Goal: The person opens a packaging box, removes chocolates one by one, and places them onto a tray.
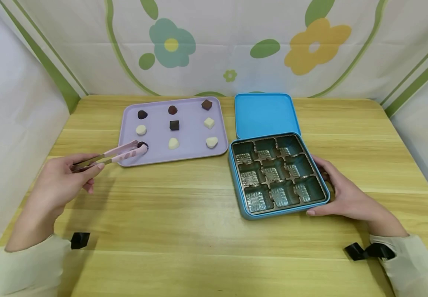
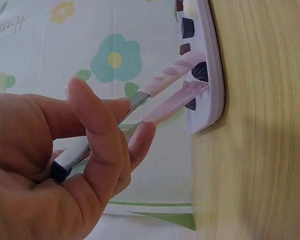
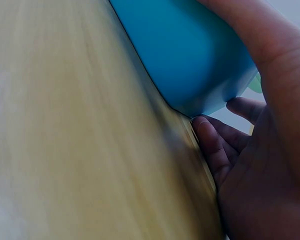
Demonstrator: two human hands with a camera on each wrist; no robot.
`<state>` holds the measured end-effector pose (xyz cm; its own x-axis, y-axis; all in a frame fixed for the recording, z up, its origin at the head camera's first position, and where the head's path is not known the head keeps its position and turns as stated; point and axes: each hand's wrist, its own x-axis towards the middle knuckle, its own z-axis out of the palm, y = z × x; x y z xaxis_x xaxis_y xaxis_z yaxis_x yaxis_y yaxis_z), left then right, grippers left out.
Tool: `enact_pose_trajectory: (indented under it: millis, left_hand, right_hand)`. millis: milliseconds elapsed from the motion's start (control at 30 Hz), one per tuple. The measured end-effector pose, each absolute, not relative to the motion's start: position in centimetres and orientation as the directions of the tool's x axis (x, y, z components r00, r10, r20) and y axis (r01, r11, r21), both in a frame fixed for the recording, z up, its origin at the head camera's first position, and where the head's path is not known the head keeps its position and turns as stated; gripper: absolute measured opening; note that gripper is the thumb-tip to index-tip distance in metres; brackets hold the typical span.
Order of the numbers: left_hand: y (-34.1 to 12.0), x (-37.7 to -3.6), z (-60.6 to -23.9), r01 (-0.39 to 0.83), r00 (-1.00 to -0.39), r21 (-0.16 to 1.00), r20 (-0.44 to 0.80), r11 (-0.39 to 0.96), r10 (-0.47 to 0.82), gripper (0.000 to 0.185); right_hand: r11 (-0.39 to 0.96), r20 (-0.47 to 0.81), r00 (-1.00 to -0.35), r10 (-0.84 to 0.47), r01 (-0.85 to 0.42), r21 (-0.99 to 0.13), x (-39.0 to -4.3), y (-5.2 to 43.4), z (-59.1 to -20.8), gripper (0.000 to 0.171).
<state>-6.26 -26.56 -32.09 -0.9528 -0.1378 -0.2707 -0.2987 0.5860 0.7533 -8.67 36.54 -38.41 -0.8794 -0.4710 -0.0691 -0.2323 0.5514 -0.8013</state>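
Observation:
My left hand (image 1: 63,177) holds metal tongs (image 1: 99,159) with pink tips, near the left end of a lilac tray (image 1: 158,154). Between the tips is a dark, ridged chocolate (image 2: 200,72) at the tray's front left; whether both tips touch it I cannot tell. At the right, a blue tin (image 1: 241,198) stands uncovered, with a brown insert divided into several compartments, none holding anything. My right hand (image 1: 344,192) grips the tin's right side, thumb at the front corner; in the right wrist view its curled fingers (image 3: 215,145) meet the blue wall (image 3: 190,60).
Other dark, brown and white chocolates, including a square dark one (image 1: 174,125) and a round white one (image 1: 141,130), sit in rows on the tray. Directly behind the tin lies a blue lid (image 1: 266,115). A patterned cloth (image 1: 214,49) borders the wooden table (image 1: 169,231).

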Motion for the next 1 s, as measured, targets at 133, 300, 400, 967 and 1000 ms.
enact_pose_trajectory:
  millis: [133,300,400,967,1000]
  left_hand:
    - [-27.2,-5.9,-31.9,-0.293,-0.956,0.769,-0.252,0.568,-0.152,0.05]
    - [-27.7,-5.2,-31.1,-0.287,-0.958,0.81,-0.229,0.512,-0.174,0.035]
    - [-27.1,-4.8,-31.0,-0.236,-0.97,0.853,-0.179,0.466,-0.163,0.033]
    - [-20.6,-4.0,-34.5,-0.127,-0.941,0.906,-0.239,0.404,0.241,0.036]
    - [-20.6,-4.1,-34.7,-0.135,-0.933,0.9,-0.256,0.414,0.252,0.036]
  right_hand:
    - [0.549,-0.067,-0.878,-0.474,-0.236,-0.802,-8.7,36.5,-38.4,0.142]
    - [0.559,-0.068,-0.88,-0.471,-0.238,-0.794,-8.6,36.6,-38.3,0.142]
    - [0.56,-0.069,-0.882,-0.466,-0.234,-0.795,-8.6,36.6,-38.3,0.142]
    - [0.521,-0.064,-0.869,-0.49,-0.234,-0.821,-8.6,36.4,-38.2,0.138]
    - [0.523,-0.061,-0.87,-0.489,-0.236,-0.819,-8.6,36.4,-38.2,0.138]
